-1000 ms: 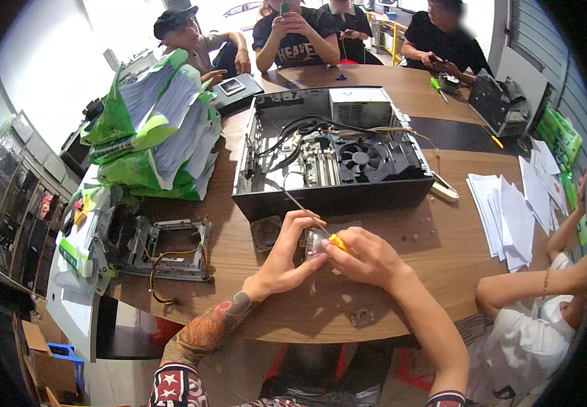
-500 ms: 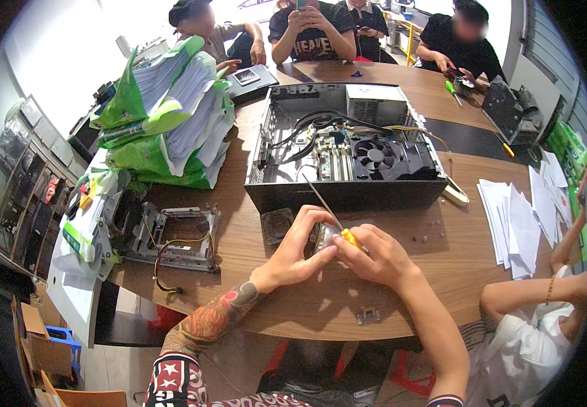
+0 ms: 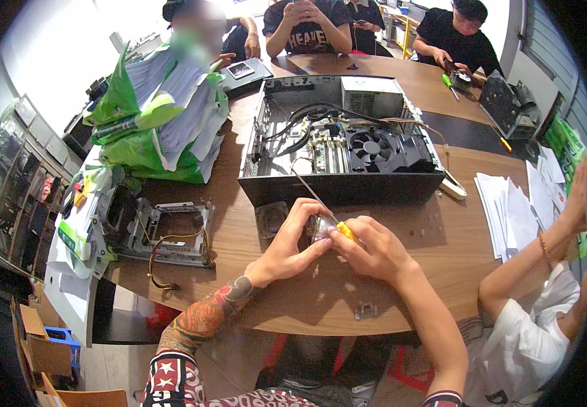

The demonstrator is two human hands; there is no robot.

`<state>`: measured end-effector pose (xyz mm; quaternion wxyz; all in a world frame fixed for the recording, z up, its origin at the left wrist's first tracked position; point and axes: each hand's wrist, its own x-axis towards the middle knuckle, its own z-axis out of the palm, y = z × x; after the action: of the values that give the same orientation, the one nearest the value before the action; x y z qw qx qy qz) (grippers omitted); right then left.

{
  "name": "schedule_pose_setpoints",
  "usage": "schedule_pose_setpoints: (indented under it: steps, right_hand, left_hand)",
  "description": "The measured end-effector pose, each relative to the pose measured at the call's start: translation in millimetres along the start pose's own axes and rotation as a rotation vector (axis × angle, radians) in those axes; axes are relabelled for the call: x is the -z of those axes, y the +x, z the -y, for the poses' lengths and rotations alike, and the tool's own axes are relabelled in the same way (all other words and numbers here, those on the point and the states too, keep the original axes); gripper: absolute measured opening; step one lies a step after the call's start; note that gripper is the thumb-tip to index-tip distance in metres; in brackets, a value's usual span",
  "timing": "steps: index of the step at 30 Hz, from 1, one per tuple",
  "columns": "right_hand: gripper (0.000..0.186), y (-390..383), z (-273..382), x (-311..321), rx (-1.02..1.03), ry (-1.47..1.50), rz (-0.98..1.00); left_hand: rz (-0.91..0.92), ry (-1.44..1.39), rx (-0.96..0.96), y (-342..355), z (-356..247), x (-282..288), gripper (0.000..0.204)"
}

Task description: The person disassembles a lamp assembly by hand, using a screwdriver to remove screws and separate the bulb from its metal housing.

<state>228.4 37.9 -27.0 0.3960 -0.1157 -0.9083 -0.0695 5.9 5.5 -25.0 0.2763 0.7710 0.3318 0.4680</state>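
Note:
My right hand [image 3: 378, 252] is closed round the yellow handle of a screwdriver [image 3: 348, 233], its long shaft slanting up and left toward the computer case. Between its fingers and thumb my left hand [image 3: 288, 247] grips a small silvery part [image 3: 320, 228]; its exact kind is hard to make out. Both hands meet above the table, just in front of the open desktop computer case [image 3: 341, 188]. Inside the case are a black cooling fan [image 3: 371, 147], cables and a boxy power supply [image 3: 373, 97]. A dark square part [image 3: 271, 220] lies beside my left hand.
At left sit a metal drive frame [image 3: 179, 234] with a cable and a tall stack of papers in green wrapping [image 3: 161, 129]. A small metal plate [image 3: 367, 311] lies near the front edge. White papers [image 3: 500, 210] and a co-worker's arm [image 3: 531, 261] are at right; several people sit opposite.
My hands keep their hold on the screwdriver and silvery part, with little movement. The view has shifted slightly. At right, the co-worker's forearm and hand have come further into view, raised.

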Motion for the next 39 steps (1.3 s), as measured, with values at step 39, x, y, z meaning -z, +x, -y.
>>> schedule_pose_setpoints:
  steps: [39]
  right_hand:
    - [0.053, -13.3, -4.2, -10.6, -0.037, -0.011, -0.032]
  left_hand:
    - [0.038, -0.564, 0.303, 3.5, -12.7, 3.5, 0.102]
